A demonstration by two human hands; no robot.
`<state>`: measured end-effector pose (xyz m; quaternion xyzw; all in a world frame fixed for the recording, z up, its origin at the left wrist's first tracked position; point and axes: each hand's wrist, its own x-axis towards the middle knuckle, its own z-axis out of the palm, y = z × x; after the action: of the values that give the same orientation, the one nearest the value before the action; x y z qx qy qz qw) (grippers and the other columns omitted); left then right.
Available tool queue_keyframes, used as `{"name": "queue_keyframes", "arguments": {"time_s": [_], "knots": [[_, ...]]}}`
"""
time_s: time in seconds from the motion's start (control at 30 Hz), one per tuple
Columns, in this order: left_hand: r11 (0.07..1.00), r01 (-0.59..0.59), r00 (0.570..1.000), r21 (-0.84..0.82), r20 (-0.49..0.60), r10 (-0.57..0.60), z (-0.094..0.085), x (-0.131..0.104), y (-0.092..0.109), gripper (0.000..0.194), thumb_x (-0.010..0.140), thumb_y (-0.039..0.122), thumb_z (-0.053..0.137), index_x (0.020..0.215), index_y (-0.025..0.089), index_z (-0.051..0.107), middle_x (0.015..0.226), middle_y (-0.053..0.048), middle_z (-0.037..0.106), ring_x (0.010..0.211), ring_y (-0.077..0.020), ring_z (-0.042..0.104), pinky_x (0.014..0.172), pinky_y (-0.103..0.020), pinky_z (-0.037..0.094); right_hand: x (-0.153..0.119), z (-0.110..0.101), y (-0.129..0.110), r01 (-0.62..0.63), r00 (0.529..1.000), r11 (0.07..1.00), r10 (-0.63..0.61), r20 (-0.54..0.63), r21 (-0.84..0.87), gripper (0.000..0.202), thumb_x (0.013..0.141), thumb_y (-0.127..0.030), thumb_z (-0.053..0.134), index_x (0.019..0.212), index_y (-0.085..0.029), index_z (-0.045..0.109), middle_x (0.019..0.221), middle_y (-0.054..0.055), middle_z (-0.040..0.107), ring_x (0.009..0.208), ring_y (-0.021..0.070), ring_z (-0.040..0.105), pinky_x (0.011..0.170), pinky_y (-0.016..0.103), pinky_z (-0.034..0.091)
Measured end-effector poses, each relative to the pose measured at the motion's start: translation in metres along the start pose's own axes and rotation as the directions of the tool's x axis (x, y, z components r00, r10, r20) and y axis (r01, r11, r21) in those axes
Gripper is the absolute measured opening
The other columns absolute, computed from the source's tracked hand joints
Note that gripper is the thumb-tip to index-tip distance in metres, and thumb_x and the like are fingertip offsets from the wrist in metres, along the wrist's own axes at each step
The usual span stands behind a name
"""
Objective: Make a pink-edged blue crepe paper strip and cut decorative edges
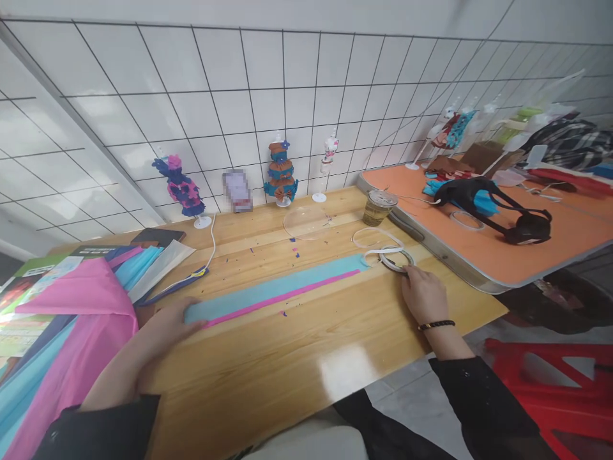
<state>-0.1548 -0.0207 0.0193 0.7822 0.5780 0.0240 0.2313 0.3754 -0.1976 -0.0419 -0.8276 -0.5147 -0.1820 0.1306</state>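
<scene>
A long light-blue strip (pixel 287 278) of thin paper or cloth, with a narrow pink band (pixel 282 298) along its near side, lies flat across the wooden table. My left hand (pixel 170 326) grips its left end between thumb and fingers. Beyond its right end, my right hand (pixel 425 295) is closed on the near rim of a tape roll (pixel 396 259). A loose whitish length of tape (pixel 376 257) runs from the roll to the strip's right end.
Pink sheet material (pixel 108 300) is heaped on the left. Behind stand a lidded cup (pixel 380 207), a clear disc (pixel 306 222) and dressed figures on stands, one blue-and-brown (pixel 281 176). An orange table (pixel 565 236) adjoins on the right; a red stool (pixel 531 367) stands below.
</scene>
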Motion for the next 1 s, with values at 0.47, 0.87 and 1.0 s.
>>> {"name": "queue_keyframes", "arguments": {"time_s": [0.47, 0.87, 1.0], "knots": [[0.761, -0.624, 0.777, 0.179, 0.044, 0.628, 0.077, 0.071, 0.217, 0.038, 0.078, 0.038, 0.053, 0.107, 0.014, 0.058, 0.098, -0.012, 0.059, 0.098, -0.0251, 0.050, 0.087, -0.035, 0.036, -0.009, -0.018, 0.039, 0.068, 0.988, 0.986, -0.045, 0.150, -0.150, 0.038, 0.080, -0.014, 0.037, 0.114, -0.012, 0.055, 0.098, 0.016, 0.062, 0.085, 0.0248, 0.057, 0.067, 0.035, 0.042], [0.691, -0.700, 0.695, -0.178, 0.052, 0.717, 0.136, 0.105, 0.339, 0.014, 0.076, 0.027, 0.056, 0.072, 0.015, 0.063, 0.073, -0.006, 0.058, 0.075, -0.0183, 0.054, 0.073, -0.029, 0.039, -0.069, -0.042, 0.037, -0.175, 0.981, 0.983, 0.171, 0.090, 0.046, 0.037, 0.078, -0.012, 0.033, 0.107, -0.012, 0.055, 0.086, 0.013, 0.063, 0.079, 0.0246, 0.058, 0.071, 0.037, 0.047], [0.713, -0.654, 0.728, -0.253, 0.045, 0.684, 0.151, 0.116, 0.358, 0.015, 0.077, 0.026, 0.052, 0.080, 0.014, 0.062, 0.072, -0.005, 0.060, 0.066, -0.0146, 0.053, 0.064, -0.026, 0.038, -0.070, -0.045, 0.013, -0.181, 0.980, 0.974, 0.166, 0.111, 0.140, 0.043, 0.080, -0.010, 0.028, 0.118, -0.011, 0.048, 0.089, 0.014, 0.060, 0.087, 0.0248, 0.057, 0.076, 0.037, 0.046]]}}
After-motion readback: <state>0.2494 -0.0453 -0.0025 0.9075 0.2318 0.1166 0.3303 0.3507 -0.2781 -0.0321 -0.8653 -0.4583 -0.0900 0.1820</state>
